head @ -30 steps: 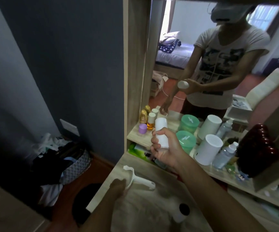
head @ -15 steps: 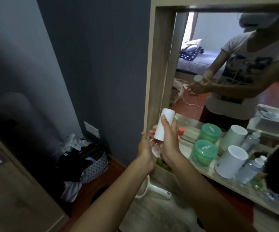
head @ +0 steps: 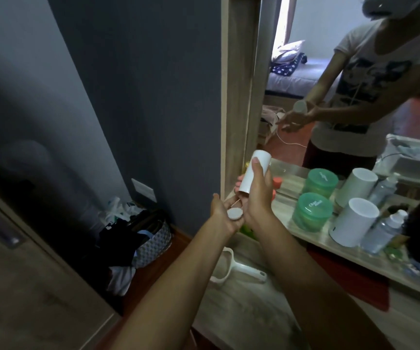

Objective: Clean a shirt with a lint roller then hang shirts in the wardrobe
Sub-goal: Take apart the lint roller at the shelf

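One cap [head: 234, 213] now lies in the open left hand [head: 225, 215]; right hand [head: 258, 198] grips the uncapped roll [head: 254, 174], ready for the handle [head: 239, 271].

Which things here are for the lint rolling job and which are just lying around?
For the job: white roll in right hand; round cap on left hand; roller handle.
Lying about: green tubs, white canister, laundry basket.

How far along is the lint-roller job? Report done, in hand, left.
Done: apparently only preparation; a small white cap lies in the open left hand. In hand: the right hand grips the white roll upright. Left: the handle lies on the table unfitted; no shirt cleaned or hung in view.
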{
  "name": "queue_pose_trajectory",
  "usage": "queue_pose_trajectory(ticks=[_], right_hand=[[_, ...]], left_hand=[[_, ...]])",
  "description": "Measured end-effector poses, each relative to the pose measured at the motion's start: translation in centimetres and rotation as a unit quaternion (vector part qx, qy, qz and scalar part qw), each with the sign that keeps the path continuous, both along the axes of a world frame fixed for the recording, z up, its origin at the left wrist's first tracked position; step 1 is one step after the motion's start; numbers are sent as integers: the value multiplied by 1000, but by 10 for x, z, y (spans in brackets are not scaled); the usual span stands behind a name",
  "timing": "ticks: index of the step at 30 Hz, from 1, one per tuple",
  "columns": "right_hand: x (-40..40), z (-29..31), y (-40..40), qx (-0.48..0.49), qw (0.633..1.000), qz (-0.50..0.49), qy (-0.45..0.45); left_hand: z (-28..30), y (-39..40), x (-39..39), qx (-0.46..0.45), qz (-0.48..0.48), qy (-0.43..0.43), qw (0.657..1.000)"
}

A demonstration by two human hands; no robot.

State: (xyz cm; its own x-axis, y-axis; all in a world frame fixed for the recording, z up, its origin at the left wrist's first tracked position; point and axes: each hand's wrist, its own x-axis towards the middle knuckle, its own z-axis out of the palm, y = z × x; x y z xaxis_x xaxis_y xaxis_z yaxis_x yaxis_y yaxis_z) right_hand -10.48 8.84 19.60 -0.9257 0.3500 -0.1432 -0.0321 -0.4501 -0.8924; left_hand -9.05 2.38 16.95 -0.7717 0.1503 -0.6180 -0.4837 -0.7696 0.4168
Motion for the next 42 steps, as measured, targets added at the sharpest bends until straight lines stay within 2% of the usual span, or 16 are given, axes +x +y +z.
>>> queue_pose_trajectory(ticks=[5, 10, 14, 16, 18, 21, 24, 25, 28, 30, 35, 36, 37, 38, 39, 42], right_hand=[[8, -15, 12, -65, 997, 22, -24], [17, -21, 35, -100, 993, 57, -26], [23, -36, 47, -90, 991, 82, -48], [26, -46, 52, -87, 990, 88, -66], [28, -57, 57, -79, 989, 95, -82], [32, -74, 65, -63, 986, 111, -108], [35, -87, 73, -71, 981, 129, -124], [35, -91, 75, -68, 981, 131, -127], [35, -93, 77, -60, 982, 126, -123], [31, -97, 74, -59, 984, 115, -124], [28, -103, 64, -73, 974, 165, -138], [28, -103, 64, -78, 974, 162, -137], [29, -104, 66, -76, 975, 158, -139], [29, -107, 67, -72, 976, 151, -141], [30, -110, 66, -66, 976, 147, -144], [39, -107, 54, -76, 969, 162, -171]], left_hand=[[-33, -3, 5, -80, -30, -56, 995], [-84, -10, 22, -205, -157, -9, 966], [-140, -13, 34, -367, -303, 2, 879], [-155, -10, 41, -412, -358, 3, 838], [-172, -8, 44, -442, -380, 35, 812], [-201, -6, 51, -480, -360, 83, 796], [-222, -7, 58, -592, -381, 153, 694], [-225, -9, 61, -610, -382, 171, 673], [-228, -14, 66, -636, -364, 205, 649], [-226, -17, 68, -668, -358, 217, 616], [-216, -8, 74, -801, -350, 232, 426], [-212, -4, 75, -811, -339, 248, 408], [-205, 1, 76, -808, -316, 269, 419], [-194, 7, 76, -795, -278, 293, 453], [-180, 12, 76, -772, -228, 302, 511], [-125, 21, 69, -586, -96, 239, 769]])
